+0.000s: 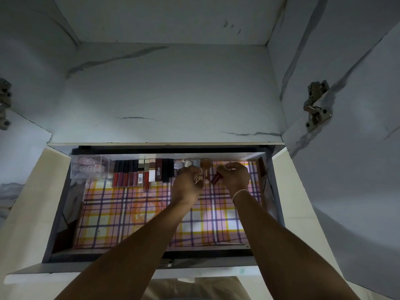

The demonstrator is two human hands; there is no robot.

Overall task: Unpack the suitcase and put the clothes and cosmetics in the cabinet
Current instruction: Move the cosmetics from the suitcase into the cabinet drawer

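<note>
Your right hand (234, 177) pinches a dark red lipstick tube (215, 178) near the drawer's (268, 204) far right corner, its length tilted toward the far edge. Your left hand (187, 185), fingers curled, grips a small pale bottle (197, 179) beside it, over plaid liner (151, 213) in a white marbled cabinet (164, 94).

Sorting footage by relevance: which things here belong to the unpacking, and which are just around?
Job: small dark red bottle held by right hand; left hand at gold-capped bottle; row of lip gloss tubes; open drawer.
Around: checked liner; metal door hinge.
</note>
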